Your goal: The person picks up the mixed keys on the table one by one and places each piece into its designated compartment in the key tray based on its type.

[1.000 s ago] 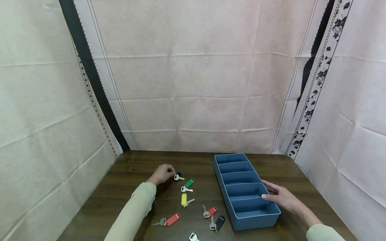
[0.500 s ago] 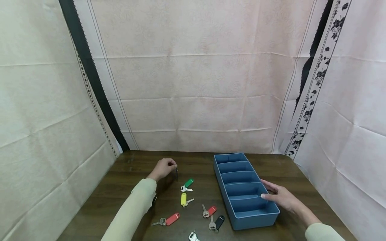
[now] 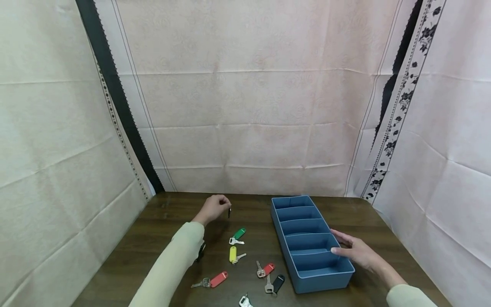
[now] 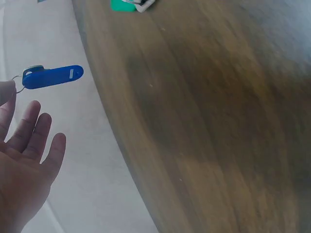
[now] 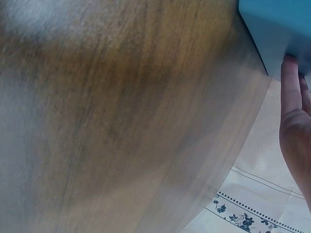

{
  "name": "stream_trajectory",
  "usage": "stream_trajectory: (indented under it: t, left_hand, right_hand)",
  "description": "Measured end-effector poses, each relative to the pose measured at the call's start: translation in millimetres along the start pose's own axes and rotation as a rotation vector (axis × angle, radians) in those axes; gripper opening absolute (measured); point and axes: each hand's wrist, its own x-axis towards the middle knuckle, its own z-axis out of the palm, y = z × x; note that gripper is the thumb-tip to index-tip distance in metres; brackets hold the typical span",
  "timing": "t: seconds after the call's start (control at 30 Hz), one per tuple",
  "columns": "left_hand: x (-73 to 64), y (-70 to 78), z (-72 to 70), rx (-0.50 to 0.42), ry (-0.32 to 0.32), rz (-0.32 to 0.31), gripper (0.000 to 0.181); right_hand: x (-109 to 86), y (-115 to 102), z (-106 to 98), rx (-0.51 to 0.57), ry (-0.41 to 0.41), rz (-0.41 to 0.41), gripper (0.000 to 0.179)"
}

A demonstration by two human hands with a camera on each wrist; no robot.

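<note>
My left hand (image 3: 215,207) is raised above the far left of the table, pinching the ring of a blue key tag (image 4: 54,76) between thumb and forefinger. The tag's key is mostly hidden behind it in the left wrist view; the other fingers are spread. On the right, my right hand (image 3: 358,252) holds the side wall of a blue box (image 3: 321,283) divided into several compartments. Its thumb lies over the rim, and its straight fingers (image 5: 291,85) touch the outer wall.
Between the hands lie keys with a green tag (image 3: 239,233), a yellow tag (image 3: 232,254), two red tags (image 3: 218,279) and a black tag (image 3: 278,284). Another key (image 3: 244,301) is cut off at the front edge of the view. Pale cloth (image 3: 245,106) hangs behind the table.
My left hand has lifted the blue-tagged key off the table and carried it up, then slightly right. The right hand has stayed at the box.
</note>
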Motion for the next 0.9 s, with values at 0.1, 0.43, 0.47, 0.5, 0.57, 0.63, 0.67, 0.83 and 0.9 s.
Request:
stream_trajectory:
  t: [0.1, 0.43, 0.47, 0.5, 0.57, 0.63, 0.67, 0.83, 0.9]
  left_hand:
    - [1.3, 6.9, 1.8, -0.017, -0.002, -0.001, 0.007]
    - [7.3, 35.7, 11.6, -0.080, -0.013, 0.057, 0.011]
    - [8.2, 38.8, 12.7, -0.088, -0.018, 0.058, 0.013]
    - [9.2, 41.4, 13.9, -0.098, -0.022, 0.057, 0.014]
    - [13.0, 45.6, 17.6, -0.113, -0.024, 0.059, 0.012]
    - [16.6, 49.9, 21.6, -0.120, -0.022, 0.063, 0.010]
    - [17.9, 52.3, 23.3, -0.123, -0.021, 0.065, 0.010]
    - [22.4, 63.8, 31.6, -0.136, -0.027, 0.089, 0.009]
    - [24.3, 67.9, 34.9, -0.144, -0.037, 0.097, 0.009]
  right_hand:
    - [0.7, 0.7, 0.0, 0.002, 0.000, 0.001, 0.074]
    - [1.2, 2.3, -0.7, 0.008, -0.003, 0.001, 0.074]
    - [0.8, 2.4, -0.5, 0.011, -0.003, 0.000, 0.074]
    - [0.9, 2.5, -0.6, 0.010, -0.004, -0.002, 0.074]
    - [1.0, 3.0, -0.8, 0.008, -0.002, -0.002, 0.073]
    - [1.4, 3.9, -1.1, 0.010, -0.003, -0.003, 0.074]
    - [1.8, 4.2, -1.4, 0.007, -0.003, -0.005, 0.074]
    - [1.5, 3.6, -1.2, 0.011, 0.001, -0.005, 0.074]
    - [1.0, 2.8, -0.4, 0.014, 0.004, -0.003, 0.074]
